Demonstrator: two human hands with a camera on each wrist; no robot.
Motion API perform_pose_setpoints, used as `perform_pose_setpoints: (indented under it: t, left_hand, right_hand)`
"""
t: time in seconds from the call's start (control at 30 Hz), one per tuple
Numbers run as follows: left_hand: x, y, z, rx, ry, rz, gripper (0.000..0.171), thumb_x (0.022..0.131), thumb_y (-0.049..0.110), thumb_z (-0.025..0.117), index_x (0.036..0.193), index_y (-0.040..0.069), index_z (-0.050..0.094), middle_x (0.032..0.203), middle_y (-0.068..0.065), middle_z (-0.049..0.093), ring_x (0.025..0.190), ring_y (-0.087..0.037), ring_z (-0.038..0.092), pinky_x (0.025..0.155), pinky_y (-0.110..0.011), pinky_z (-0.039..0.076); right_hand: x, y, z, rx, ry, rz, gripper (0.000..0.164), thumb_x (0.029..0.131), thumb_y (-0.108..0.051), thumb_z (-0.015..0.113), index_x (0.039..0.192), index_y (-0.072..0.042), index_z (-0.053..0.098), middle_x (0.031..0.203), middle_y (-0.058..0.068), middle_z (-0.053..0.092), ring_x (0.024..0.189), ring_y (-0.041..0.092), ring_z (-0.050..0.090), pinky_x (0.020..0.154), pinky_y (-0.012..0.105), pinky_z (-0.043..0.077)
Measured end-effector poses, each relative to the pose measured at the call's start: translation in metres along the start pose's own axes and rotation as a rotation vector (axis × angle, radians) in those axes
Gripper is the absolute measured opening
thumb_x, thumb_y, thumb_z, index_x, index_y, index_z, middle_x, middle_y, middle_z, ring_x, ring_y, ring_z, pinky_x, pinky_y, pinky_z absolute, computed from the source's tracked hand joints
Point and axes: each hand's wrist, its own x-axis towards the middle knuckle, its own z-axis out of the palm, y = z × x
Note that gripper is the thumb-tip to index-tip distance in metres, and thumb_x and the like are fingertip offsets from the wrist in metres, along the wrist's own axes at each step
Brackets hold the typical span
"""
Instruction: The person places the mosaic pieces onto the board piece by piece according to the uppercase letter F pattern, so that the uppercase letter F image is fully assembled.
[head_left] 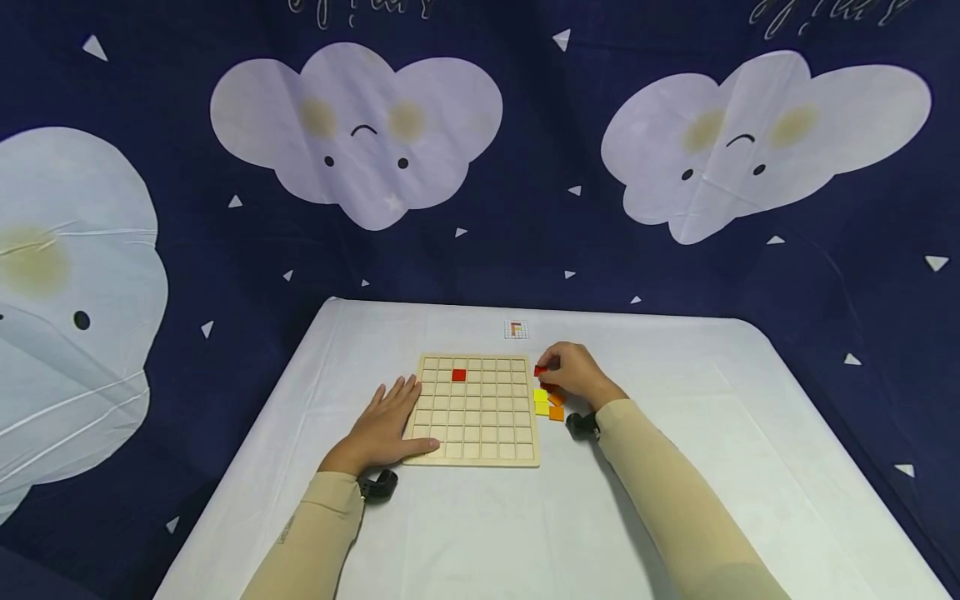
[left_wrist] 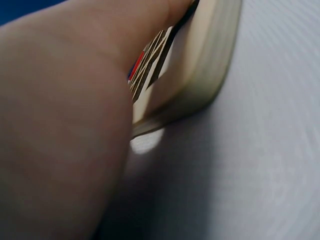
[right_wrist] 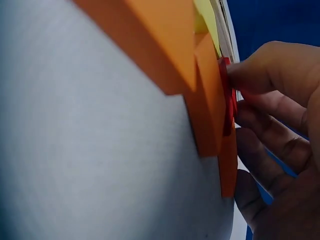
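Observation:
A square wooden grid board [head_left: 480, 433] lies on the table with one red tile [head_left: 459, 375] in a cell of its second row. Along the board's left edge rests my left hand [head_left: 382, 429], fingers straight and thumb across the lower left cells; the left wrist view shows the thumb side close to the board's corner [left_wrist: 200, 75]. At the board's upper right side, my right hand [head_left: 576, 372] pinches a red tile [right_wrist: 227, 95] between thumb and fingers. Beneath and beside it lie orange tiles [head_left: 557, 413] and yellow tiles [head_left: 541, 402]. Part of the red pieces is hidden by the fingers.
A small printed pattern card [head_left: 516, 330] lies behind the board. White cloth covers the table [head_left: 465, 533]. A dark blue curtain with clouds [head_left: 360, 133] hangs around the far side. Each wrist carries a black camera, such as the right one [head_left: 581, 426].

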Motion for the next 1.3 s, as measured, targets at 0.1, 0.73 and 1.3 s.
perform_pose_setpoints:
  t: [0.1,0.73,1.3]
  left_hand:
    - [0.000,0.000,0.000,0.002,-0.001,-0.002,0.119,0.086,0.076,0.065,0.165,-0.004,0.024,0.173,-0.019,0.016,0.159,-0.034,0.009,0.126,-0.053,0.003]
    - [0.000,0.000,0.000,0.004,-0.005,-0.001,0.119,0.087,0.076,0.065,0.165,-0.003,0.023,0.173,-0.018,0.015,0.159,-0.033,0.008,0.126,-0.053,0.002]
    - [0.000,0.002,-0.002,0.009,-0.012,-0.008,0.118,0.087,0.074,0.066,0.165,-0.003,0.023,0.173,-0.018,0.015,0.159,-0.033,0.008,0.126,-0.053,0.002]
  right_hand:
    - [-0.001,-0.001,0.000,-0.005,0.002,0.005,0.013,0.087,-0.009,0.082,0.100,-0.009,0.079,0.100,0.004,0.069,0.093,0.026,0.060,0.092,0.041,0.053]
    - [0.002,-0.008,-0.003,-0.023,0.049,-0.026,0.006,0.090,-0.008,0.081,0.095,-0.007,0.078,0.099,0.006,0.067,0.087,0.022,0.063,0.081,0.035,0.057]
    - [0.013,-0.030,0.006,0.013,0.083,-0.116,0.005,0.089,-0.006,0.081,0.094,-0.007,0.080,0.103,0.006,0.070,0.093,0.023,0.064,0.087,0.039,0.056]
